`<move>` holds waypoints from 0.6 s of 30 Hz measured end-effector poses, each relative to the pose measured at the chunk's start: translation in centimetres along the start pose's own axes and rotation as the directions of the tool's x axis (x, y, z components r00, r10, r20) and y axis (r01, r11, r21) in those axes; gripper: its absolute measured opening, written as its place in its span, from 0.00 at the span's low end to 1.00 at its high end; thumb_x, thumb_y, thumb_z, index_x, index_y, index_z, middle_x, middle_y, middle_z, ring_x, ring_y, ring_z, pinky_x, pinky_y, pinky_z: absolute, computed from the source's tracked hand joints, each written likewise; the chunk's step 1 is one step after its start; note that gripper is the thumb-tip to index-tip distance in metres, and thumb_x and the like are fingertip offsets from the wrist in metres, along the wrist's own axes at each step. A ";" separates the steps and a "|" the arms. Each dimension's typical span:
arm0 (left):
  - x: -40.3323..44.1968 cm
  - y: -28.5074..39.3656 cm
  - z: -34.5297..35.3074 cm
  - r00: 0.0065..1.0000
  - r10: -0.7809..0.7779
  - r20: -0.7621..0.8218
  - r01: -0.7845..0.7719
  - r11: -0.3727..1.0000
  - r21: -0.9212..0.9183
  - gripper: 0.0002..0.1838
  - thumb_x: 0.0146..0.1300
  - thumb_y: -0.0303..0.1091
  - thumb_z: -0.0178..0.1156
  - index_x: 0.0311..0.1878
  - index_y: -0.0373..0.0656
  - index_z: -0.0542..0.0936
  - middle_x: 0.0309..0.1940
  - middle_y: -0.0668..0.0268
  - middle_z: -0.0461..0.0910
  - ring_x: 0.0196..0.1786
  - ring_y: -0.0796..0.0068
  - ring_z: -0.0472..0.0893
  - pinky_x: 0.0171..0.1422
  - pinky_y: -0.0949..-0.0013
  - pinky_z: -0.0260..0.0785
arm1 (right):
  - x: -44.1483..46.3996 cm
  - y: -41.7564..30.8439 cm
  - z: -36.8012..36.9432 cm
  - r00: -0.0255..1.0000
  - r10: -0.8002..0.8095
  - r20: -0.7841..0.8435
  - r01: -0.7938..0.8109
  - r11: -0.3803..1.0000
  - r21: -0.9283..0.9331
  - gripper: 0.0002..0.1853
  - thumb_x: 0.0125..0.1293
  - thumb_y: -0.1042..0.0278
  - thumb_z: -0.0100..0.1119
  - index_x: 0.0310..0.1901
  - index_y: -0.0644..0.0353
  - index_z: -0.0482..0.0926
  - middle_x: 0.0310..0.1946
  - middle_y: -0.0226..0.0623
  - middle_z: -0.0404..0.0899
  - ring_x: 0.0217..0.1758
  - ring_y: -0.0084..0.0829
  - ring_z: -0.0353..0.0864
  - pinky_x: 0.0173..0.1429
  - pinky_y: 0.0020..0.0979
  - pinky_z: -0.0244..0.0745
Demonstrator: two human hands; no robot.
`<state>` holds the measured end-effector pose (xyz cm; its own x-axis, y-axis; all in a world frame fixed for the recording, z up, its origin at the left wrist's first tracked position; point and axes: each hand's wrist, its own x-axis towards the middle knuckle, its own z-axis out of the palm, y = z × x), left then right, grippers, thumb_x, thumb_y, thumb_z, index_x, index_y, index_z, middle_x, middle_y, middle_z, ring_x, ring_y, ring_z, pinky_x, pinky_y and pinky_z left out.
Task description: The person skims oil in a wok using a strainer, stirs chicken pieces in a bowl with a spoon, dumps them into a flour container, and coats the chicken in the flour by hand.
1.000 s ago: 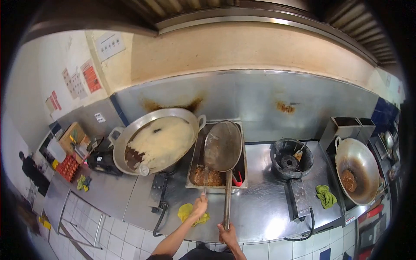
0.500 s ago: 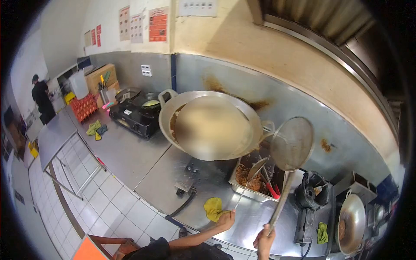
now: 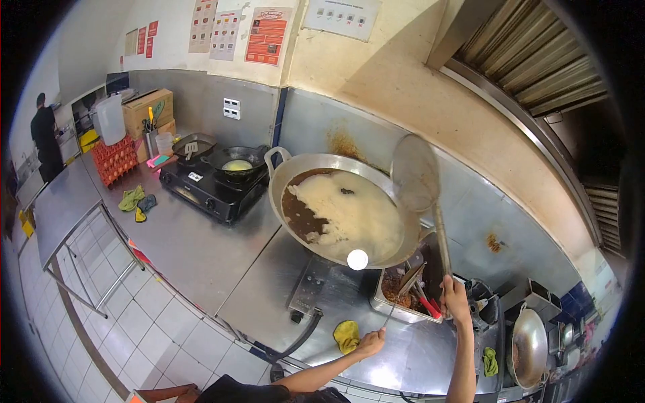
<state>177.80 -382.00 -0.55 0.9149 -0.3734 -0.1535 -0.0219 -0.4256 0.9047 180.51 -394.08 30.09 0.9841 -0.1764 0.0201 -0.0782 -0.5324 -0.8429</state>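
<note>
My left hand [image 3: 371, 342] is closed round the thin handle of a ladle [image 3: 408, 279], whose bowl is over the metal tray [image 3: 405, 313] of brown fried bits. My right hand [image 3: 454, 297] grips the long handle of a round mesh strainer [image 3: 414, 172], raised at the right rim of the large wok [image 3: 277, 201]. Pale foam [image 3: 353, 208] covers much of the dark oil in the wok. A red-handled tool [image 3: 430, 307] lies in the tray. On the wok's front rim is a round white dial [image 3: 357, 259].
A black stove [image 3: 211, 195] with a small pan [image 3: 236, 165] stands left of the wok. Yellow cloth [image 3: 347, 336] lies near my left hand. Another wok [image 3: 530, 349] and a black burner [image 3: 480, 299] are at right. A person [image 3: 46, 139] stands far left; another person's arm [image 3: 164, 393] shows at bottom left.
The view has turned left. The strainer has risen from over the tray to the wok's right edge. The ladle's bowl remains over the tray.
</note>
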 end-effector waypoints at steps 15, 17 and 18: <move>-3.0 3.0 -3.4 0.989 -0.103 0.101 0.122 0.972 -0.201 0.35 0.73 0.53 0.29 0.45 0.28 0.78 0.47 0.34 0.76 0.55 0.34 0.73 0.65 0.46 0.62 | -2.9 -6.2 1.4 0.623 0.429 0.654 -0.615 0.785 0.071 0.22 0.77 0.45 0.34 0.40 0.56 0.67 0.13 0.19 0.57 0.09 0.15 0.54 0.12 0.24 0.55; -1.9 1.8 -1.8 0.987 -0.122 0.104 0.144 0.963 -0.230 0.36 0.73 0.54 0.29 0.46 0.28 0.77 0.48 0.34 0.75 0.57 0.35 0.72 0.65 0.45 0.61 | -3.4 -6.9 2.0 0.571 0.401 0.717 -0.650 0.754 0.096 0.21 0.76 0.46 0.35 0.40 0.56 0.68 0.13 0.18 0.56 0.08 0.14 0.54 0.10 0.21 0.54; -0.9 0.5 -0.4 0.986 -0.126 0.109 0.148 0.963 -0.227 0.36 0.73 0.54 0.29 0.46 0.28 0.77 0.48 0.34 0.75 0.57 0.35 0.72 0.65 0.45 0.61 | -3.4 -6.8 2.4 0.569 0.403 0.717 -0.655 0.750 0.098 0.21 0.76 0.46 0.35 0.40 0.56 0.68 0.13 0.18 0.56 0.08 0.14 0.54 0.10 0.21 0.54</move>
<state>177.08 -381.58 0.22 0.8608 -0.4048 -0.3084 0.2055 -0.2779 0.9384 178.04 -387.86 34.50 0.6425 0.2791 -0.7136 -0.6871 -0.2023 -0.6978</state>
